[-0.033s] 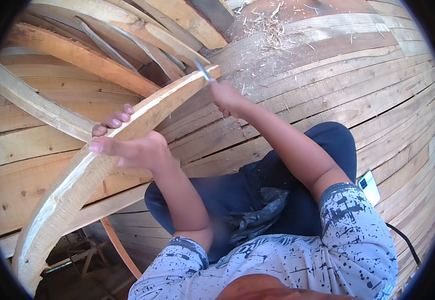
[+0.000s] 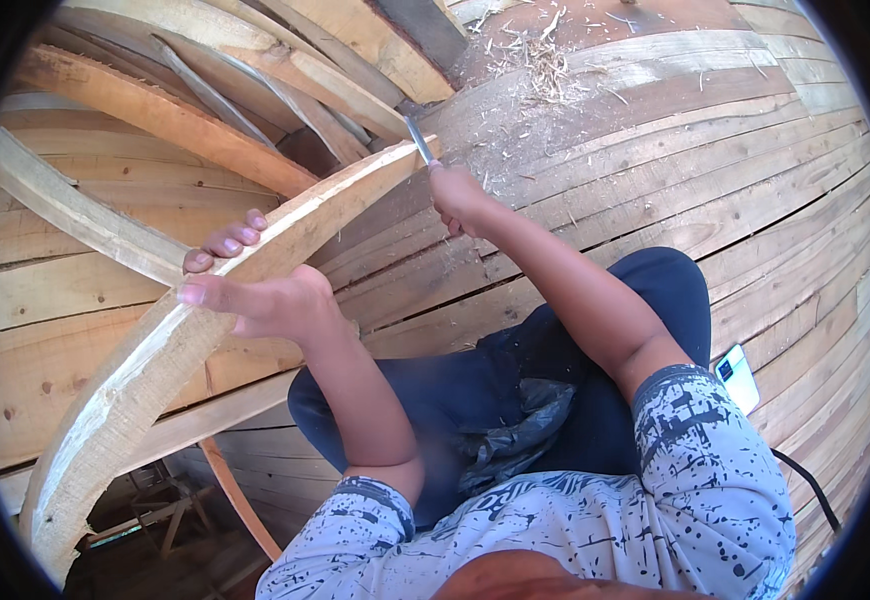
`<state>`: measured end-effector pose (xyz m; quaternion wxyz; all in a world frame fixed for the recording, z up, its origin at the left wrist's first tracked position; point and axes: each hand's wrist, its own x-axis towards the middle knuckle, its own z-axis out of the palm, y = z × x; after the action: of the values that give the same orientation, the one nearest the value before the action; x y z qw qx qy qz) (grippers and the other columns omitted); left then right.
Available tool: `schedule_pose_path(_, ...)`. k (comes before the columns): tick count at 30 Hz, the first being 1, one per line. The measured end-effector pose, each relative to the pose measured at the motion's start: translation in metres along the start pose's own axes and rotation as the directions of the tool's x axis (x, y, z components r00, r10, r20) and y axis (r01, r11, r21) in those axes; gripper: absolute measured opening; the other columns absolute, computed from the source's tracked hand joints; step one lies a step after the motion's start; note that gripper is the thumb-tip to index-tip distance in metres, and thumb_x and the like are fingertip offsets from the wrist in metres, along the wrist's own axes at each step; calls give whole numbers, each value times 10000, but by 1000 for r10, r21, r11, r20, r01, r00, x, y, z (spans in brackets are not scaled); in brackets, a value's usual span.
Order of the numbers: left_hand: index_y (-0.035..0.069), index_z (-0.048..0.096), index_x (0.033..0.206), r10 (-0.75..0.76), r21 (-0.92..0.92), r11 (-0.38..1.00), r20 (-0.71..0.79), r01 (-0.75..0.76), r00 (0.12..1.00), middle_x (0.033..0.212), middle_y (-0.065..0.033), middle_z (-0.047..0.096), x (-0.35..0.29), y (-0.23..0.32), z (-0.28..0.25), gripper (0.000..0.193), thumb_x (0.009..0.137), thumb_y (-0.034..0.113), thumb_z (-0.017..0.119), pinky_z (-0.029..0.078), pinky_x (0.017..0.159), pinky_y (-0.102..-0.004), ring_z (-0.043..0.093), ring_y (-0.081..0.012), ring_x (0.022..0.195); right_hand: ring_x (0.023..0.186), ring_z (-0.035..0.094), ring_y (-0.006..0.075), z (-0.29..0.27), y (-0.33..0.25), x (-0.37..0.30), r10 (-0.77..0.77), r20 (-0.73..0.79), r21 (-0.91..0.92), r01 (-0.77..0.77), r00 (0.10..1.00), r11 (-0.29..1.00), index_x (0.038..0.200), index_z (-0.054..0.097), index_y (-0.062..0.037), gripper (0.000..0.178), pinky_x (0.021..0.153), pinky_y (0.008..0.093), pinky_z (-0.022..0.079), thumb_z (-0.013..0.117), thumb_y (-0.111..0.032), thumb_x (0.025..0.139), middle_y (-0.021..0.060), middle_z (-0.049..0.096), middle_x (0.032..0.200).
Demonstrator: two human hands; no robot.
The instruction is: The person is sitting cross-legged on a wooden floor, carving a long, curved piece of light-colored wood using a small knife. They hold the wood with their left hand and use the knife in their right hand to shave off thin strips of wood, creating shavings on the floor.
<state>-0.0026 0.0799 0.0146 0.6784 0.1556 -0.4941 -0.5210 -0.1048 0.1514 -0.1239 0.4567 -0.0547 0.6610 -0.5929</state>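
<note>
A long curved wooden beam (image 2: 350, 205) arcs from the lower left up to the middle of the view. A pale, freshly cut strip runs along its upper edge. My left hand (image 2: 280, 300) grips the beam partway along, thumb on the near side and fingers over the far side. In my right hand (image 2: 460, 197), closed in a fist, is a narrow flat metal blade (image 2: 418, 138). It crosses the beam's far end, touching or just over the edge; which one I cannot tell. Its handle is hidden in my fingers.
Several other timbers, among them an orange-brown plank (image 2: 165, 115), lie at the upper left. Wood shavings (image 2: 547, 75) litter the plank floor (image 2: 635, 190) ahead. A phone (image 2: 737, 380) and a black cable (image 2: 812, 478) are on my right. A dark gap (image 2: 145, 510) opens at the lower left.
The blade has shifted slightly right and nearer me at the beam's end, with my right hand moving a little the same way. My left hand keeps its place on the beam.
</note>
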Motion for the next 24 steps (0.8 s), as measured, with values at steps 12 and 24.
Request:
schedule_pose_path(12,125,460,945,25,-7,1000,72,-24,997,742,-17,427,1,-4,-10,562,863,648,650,479,733,-378,467,-156,698,476,483,168,17,-10,-22,-99,39,-11,99,994,995,803,515,-20,516,403,360,422,358,-444,1053,40,471,617)
schedule_pose_path(24,112,455,932,-20,-116,993,82,30,996,743,-23,429,10,-7,-6,547,869,608,675,480,710,-368,470,-165,691,937,691,417,-53,49,63,-382,-1,-773,241,924,587,1150,630,106,524,765,488,546,378,-336,1021,343,666,1008)
